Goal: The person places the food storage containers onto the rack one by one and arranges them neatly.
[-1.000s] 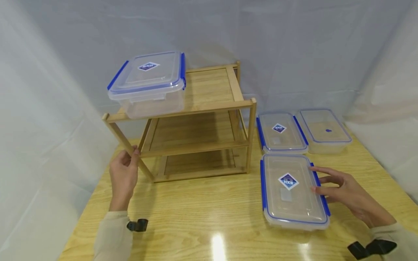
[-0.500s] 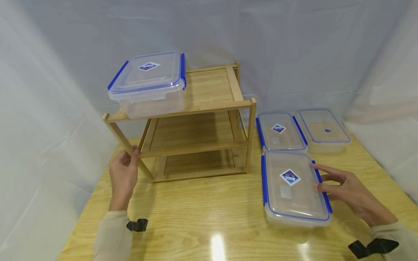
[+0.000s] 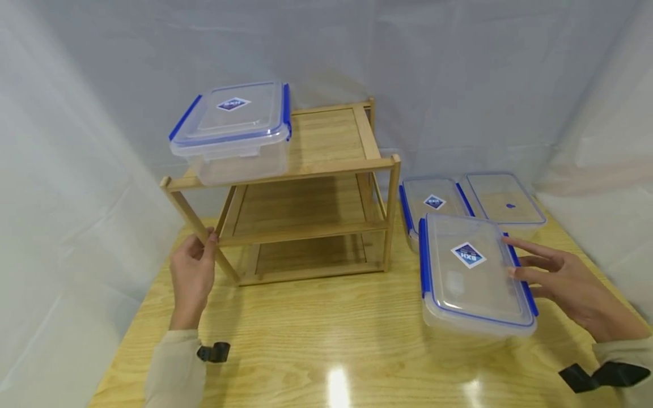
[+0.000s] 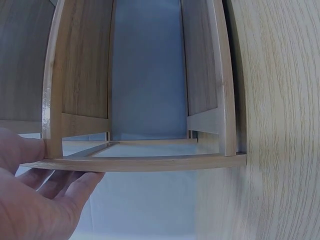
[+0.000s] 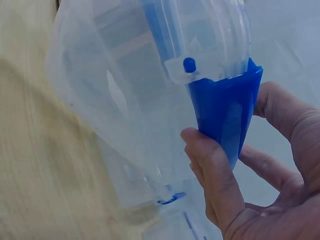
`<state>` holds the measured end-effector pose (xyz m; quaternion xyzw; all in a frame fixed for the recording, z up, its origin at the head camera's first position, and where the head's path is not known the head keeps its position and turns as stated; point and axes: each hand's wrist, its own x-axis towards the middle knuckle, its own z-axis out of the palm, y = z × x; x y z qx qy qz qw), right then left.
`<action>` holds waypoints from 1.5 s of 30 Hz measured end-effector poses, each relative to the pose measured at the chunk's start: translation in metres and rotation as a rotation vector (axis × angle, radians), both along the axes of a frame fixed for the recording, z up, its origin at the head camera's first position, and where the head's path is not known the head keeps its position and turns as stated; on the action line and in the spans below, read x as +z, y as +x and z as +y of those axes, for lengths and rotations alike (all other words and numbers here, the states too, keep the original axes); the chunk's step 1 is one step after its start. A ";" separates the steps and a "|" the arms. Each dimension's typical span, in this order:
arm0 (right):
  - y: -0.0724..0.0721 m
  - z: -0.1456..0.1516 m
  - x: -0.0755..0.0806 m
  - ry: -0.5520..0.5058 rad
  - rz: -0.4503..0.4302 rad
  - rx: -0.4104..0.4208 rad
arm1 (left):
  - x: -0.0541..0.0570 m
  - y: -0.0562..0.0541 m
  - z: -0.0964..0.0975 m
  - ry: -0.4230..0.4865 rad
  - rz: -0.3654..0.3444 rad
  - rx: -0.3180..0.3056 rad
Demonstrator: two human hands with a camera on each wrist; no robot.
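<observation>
Pale sheeting (image 3: 459, 85) hangs in soft folds behind and beside a wood-grain surface (image 3: 306, 334). From the head view, the left hand (image 3: 193, 269) pinches the front left post of a three-tier wooden rack (image 3: 336, 136), whose top deck carries a lidded plastic box (image 3: 237, 119) at its left end. To the right of the rack, the right hand (image 3: 576, 289) grips a clear lidded food container (image 3: 476, 283) by its right long side; its long axis runs away from the person, the far end leaning slightly left. Its diamond sticker (image 3: 468, 255) bears the letters BXH, as does the one on the rack-top box. Behind it sit a similar latched container (image 3: 439, 190), partly covered, and a blue-rimmed container (image 3: 505, 198) whose small blue lid mark is too small to read. Only the left wrist view shows thumb and fingers on opposite sides of the post, just where a tier joins it. From the right wrist, the food container's clear wall appears, lifted off the surface, with fingers and thumb around its blue latch (image 5: 225, 110).
</observation>
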<state>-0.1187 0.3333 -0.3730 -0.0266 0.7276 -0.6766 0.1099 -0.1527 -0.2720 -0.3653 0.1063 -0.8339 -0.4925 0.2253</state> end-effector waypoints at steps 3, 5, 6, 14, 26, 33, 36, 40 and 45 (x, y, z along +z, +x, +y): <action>-0.004 0.006 0.010 -0.059 0.003 0.006 | 0.001 0.000 0.000 0.007 0.002 -0.001; -0.008 0.009 0.018 -0.072 -0.001 0.000 | 0.001 -0.001 0.000 0.007 0.003 -0.002; -0.009 0.011 0.022 -0.077 -0.002 -0.003 | 0.001 -0.001 0.000 0.007 0.003 -0.004; -0.028 0.017 0.060 -0.109 -0.048 -0.046 | 0.001 0.001 0.001 0.009 -0.016 -0.003; -0.069 0.010 0.117 -0.029 0.003 -0.121 | 0.000 0.001 0.001 0.007 0.008 -0.011; -0.091 0.007 0.146 -0.078 -0.032 -0.145 | 0.000 0.001 0.000 0.004 0.008 -0.013; -0.100 0.007 0.157 -0.129 -0.028 -0.150 | 0.001 0.001 0.000 -0.005 0.008 -0.014; -0.110 0.005 0.171 -0.210 -0.019 -0.148 | 0.002 0.000 0.000 -0.015 0.010 -0.018; -0.121 -0.007 0.189 -0.258 -0.054 -0.130 | 0.002 -0.001 0.000 -0.009 0.004 -0.014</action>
